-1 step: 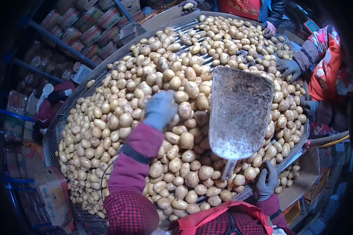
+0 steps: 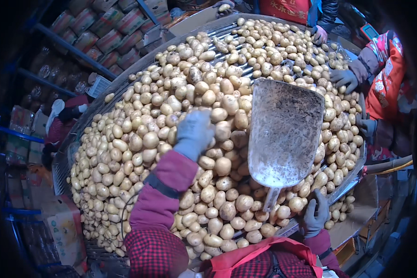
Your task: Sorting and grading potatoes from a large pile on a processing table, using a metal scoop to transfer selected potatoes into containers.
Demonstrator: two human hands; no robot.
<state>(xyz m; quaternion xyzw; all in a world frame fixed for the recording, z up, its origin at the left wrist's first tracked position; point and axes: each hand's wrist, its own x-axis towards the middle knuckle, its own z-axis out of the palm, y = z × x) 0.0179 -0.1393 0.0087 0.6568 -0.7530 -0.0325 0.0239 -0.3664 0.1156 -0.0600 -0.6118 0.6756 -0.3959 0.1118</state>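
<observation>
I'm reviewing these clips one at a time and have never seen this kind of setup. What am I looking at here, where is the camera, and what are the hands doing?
There is no machine arm here: a person works with two gloved hands. The camera sits on that person's head and looks down through a fisheye lens, so straight edges bend near the rim. Below lies a big sorting table with a slatted surface, heaped with pale yellow potatoes. The left hand, in a grey glove, rests on the pile. The right hand is at the near edge by the handle of a large metal scoop, which lies face-up and dusty on the potatoes; whether it grips the handle is unclear. At the right, other workers' gloved hands reach into the pile. Stacked sacks fill the upper left.
</observation>
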